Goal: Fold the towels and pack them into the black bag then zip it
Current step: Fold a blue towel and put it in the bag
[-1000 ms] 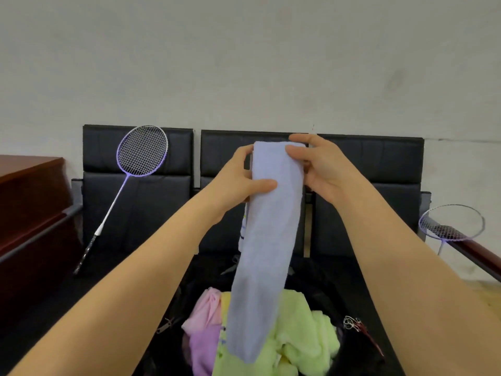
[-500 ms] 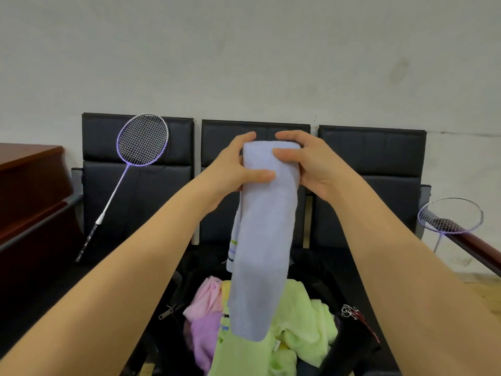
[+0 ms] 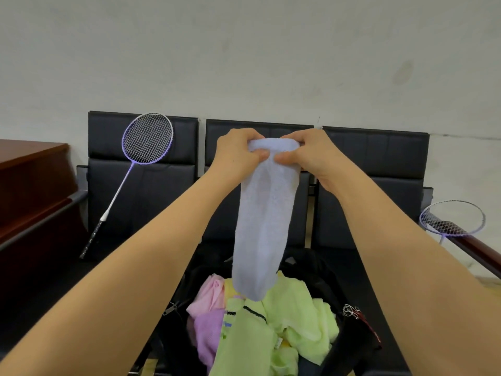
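Grey wall behind a row of black chairs (image 3: 374, 169). I see left hand (image 3: 238, 156) and right hand (image 3: 311, 156) pinching the top edge of a pale blue towel (image 3: 264, 226), which hangs folded lengthwise above the open black bag (image 3: 339, 346). Green towels (image 3: 298, 316) and pink towel (image 3: 211, 297) lie bunched in the bag. Purple racket (image 3: 147, 138) leans on the left chair.

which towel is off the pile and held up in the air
The pale blue towel: both hands pinch its top edge so it hangs free, while the green, pink and purple towels lie heaped below.
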A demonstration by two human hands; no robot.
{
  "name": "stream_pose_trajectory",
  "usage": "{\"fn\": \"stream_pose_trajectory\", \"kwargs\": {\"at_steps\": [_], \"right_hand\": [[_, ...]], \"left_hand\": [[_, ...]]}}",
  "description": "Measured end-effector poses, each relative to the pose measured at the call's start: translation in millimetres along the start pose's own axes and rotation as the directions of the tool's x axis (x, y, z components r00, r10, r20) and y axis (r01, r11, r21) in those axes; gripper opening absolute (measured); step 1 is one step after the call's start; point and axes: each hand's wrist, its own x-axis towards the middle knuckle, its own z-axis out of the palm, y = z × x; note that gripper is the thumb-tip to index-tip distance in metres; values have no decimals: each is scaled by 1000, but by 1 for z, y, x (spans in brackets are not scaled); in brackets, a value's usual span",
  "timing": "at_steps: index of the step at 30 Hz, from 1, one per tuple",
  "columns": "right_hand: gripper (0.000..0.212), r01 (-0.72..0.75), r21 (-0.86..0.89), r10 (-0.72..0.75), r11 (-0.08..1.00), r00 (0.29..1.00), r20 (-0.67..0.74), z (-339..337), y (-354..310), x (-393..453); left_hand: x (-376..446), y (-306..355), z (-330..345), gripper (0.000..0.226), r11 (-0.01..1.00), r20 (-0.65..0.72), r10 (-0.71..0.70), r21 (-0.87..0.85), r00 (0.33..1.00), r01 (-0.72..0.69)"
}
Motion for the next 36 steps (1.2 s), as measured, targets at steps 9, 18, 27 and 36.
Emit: {"fn": "stream_pose_trajectory", "kwargs": {"at_steps": [9, 18, 27, 36], "right_hand": [[41, -9, 148, 6, 989, 1000, 20, -7, -10, 4], [23, -6, 271, -1, 963, 1000, 26, -6, -8, -6], [29, -170, 616, 209, 769, 978, 9, 10, -7, -3], [66, -511, 526, 323, 680, 853, 411, 35, 64, -53]], "left_hand": [[6, -7, -6, 11, 970, -1, -46, -239, 999, 44], [-4, -18, -22, 25, 736, 238, -20, -654, 971, 175], [-66, -51, 15, 48, 535, 543, -186, -643, 819, 548], [-73, -54, 32, 30, 366, 504, -307, -720, 807, 589]]}}
